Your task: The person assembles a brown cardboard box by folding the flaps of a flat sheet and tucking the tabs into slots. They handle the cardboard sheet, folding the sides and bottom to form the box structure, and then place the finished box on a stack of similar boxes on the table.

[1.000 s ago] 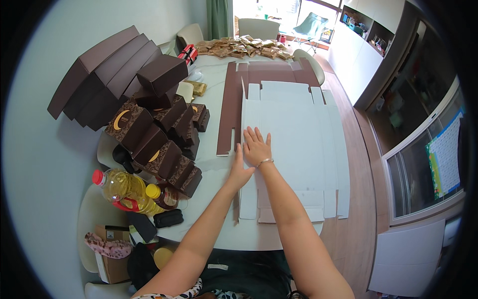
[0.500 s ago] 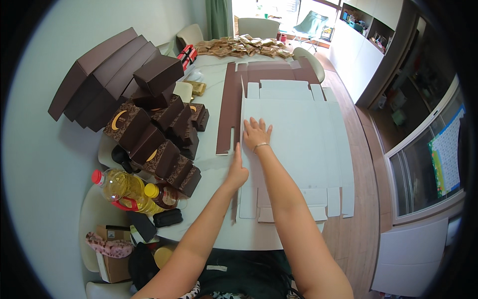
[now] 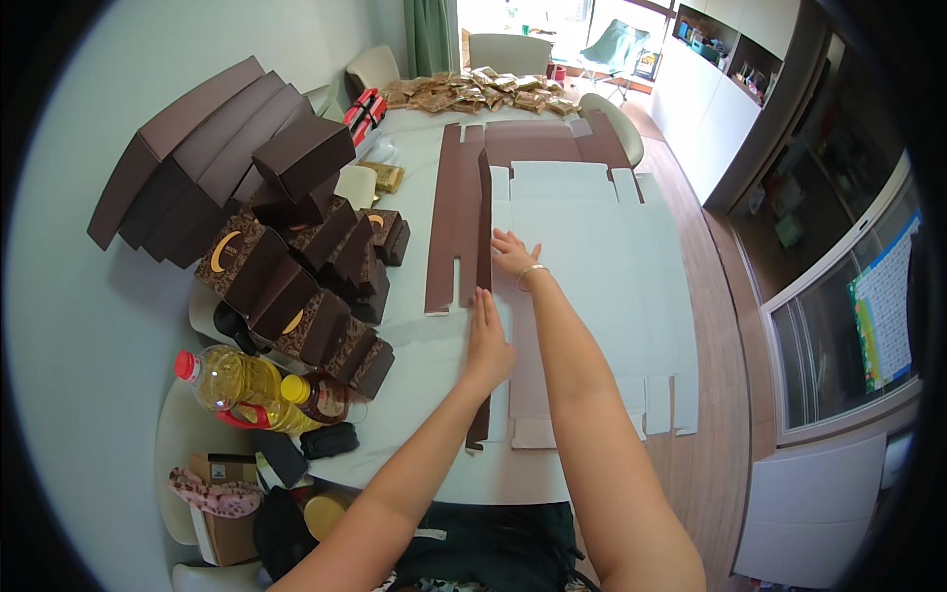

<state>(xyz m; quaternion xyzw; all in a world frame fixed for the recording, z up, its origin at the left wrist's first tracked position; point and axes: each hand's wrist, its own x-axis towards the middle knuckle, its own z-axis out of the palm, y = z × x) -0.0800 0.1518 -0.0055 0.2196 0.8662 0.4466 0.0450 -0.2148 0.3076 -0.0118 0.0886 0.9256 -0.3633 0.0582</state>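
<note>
A flat cardboard box blank (image 3: 582, 286) lies white side up on the table, over other blanks. Along its left edge a narrow flap (image 3: 483, 222) stands folded up, its dark brown outside showing. My left hand (image 3: 490, 340) presses its outstretched fingers against this flap from the left. Just beyond it, my right hand (image 3: 516, 259) rests on the blank beside the fold, fingers apart. Under the flap's far side a brown blank (image 3: 446, 217) sticks out. Neither hand is wrapped round anything.
On the left stand piled dark brown boxes (image 3: 296, 257), some with a yellow crescent. Nearer are an oil bottle (image 3: 237, 380), a yellow-capped bottle (image 3: 321, 395) and a black case (image 3: 329, 440). Gold packets (image 3: 473, 94) cover the far end of the marble-patterned table (image 3: 414, 360). Chairs surround it.
The flap has come further up and inward, so its brown side now shows. My left hand has moved slightly right and nearer; my right hand has also shifted slightly right.
</note>
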